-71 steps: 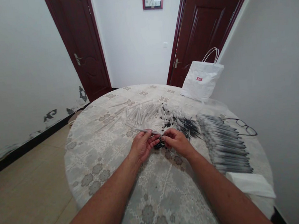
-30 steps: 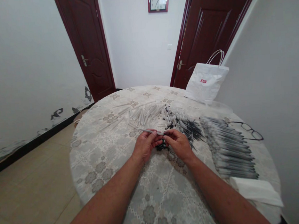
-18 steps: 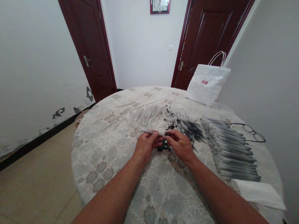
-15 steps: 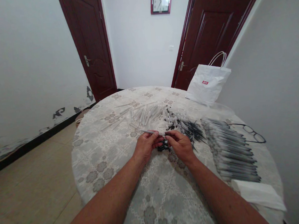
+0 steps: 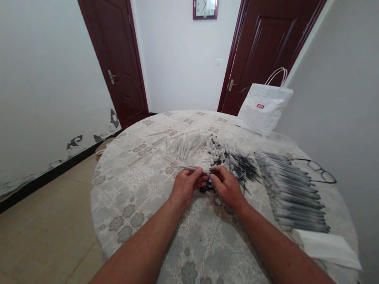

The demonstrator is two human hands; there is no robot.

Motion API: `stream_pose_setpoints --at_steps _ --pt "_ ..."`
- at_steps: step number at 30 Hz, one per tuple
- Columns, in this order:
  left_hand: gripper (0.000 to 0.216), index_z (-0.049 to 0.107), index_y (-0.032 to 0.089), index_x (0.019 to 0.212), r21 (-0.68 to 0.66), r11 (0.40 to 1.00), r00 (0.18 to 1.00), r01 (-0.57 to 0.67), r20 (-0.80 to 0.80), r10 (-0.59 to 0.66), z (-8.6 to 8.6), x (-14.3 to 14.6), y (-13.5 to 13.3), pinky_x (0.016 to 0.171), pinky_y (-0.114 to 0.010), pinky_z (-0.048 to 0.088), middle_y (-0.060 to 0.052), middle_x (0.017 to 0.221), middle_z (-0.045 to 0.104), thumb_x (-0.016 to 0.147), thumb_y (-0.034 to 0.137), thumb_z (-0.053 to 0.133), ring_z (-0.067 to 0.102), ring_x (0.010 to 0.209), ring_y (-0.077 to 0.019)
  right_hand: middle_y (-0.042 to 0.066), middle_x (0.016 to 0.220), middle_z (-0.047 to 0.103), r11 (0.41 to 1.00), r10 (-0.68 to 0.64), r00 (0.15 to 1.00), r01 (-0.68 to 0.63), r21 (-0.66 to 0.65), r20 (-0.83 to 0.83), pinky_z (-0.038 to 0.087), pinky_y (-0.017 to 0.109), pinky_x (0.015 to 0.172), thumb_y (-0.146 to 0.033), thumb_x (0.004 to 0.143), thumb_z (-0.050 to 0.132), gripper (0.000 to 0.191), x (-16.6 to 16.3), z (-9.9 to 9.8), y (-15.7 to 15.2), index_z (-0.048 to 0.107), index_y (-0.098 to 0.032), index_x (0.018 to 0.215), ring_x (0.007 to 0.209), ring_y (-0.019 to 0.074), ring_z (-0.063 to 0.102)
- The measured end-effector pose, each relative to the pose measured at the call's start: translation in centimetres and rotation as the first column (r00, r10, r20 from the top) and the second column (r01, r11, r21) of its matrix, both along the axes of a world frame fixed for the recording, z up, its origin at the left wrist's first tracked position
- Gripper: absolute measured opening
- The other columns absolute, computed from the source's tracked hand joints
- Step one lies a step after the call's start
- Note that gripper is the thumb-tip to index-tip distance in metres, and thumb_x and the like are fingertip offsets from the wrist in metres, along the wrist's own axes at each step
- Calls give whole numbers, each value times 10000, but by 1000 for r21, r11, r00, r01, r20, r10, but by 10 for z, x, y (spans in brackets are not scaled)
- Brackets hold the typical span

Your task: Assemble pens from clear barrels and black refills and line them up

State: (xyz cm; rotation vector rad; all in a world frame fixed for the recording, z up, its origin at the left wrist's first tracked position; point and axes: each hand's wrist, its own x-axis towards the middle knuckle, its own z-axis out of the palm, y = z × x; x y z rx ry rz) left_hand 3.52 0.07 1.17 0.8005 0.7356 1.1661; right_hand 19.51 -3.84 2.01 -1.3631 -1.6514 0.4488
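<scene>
My left hand (image 5: 186,185) is closed around a slim pen (image 5: 188,167), whose thin end points up and to the left. My right hand (image 5: 227,184) pinches at the pen's other end, thumb and fingers pressed together; any small part between them is hidden. Below the fingers lies a little heap of small black pieces (image 5: 205,188). Just beyond my hands are loose clear pen barrels (image 5: 186,146). Dark pen refills (image 5: 247,167) spread out beside my right hand, with small black and white parts (image 5: 219,149) behind them.
Rows of assembled-looking pens (image 5: 298,190) lie at the right, next to eyeglasses (image 5: 318,170) and a folded white paper packet (image 5: 326,247). A white paper bag (image 5: 264,109) stands at the back right. A patterned cloth covers the round table (image 5: 128,200).
My right hand has shifted very slightly to the left, its fingers staying at the pen's end. The left hand keeps its hold. The view has tilted a little.
</scene>
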Motion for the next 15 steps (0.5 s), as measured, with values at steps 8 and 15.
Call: stream_pose_setpoints --at_steps 8,15 --pt "287 649 137 951 22 997 998 67 -6 -67 -1 0 -2 657 -296 597 -114 877 749 780 321 786 732 767 -200 7 684 591 999 37 992 -39 9 122 393 259 662 -398 1019 366 391 4 -2 0 540 -222 717 678 158 546" --pt "305 649 138 955 16 999 999 34 -7 -34 0 0 -1 657 -303 596 -105 869 741 777 345 786 726 777 -199 -8 718 615 999 48 998 -48 5 -41 402 262 615 -432 1001 405 287 7 -6 -1 579 -217 926 626 153 552"
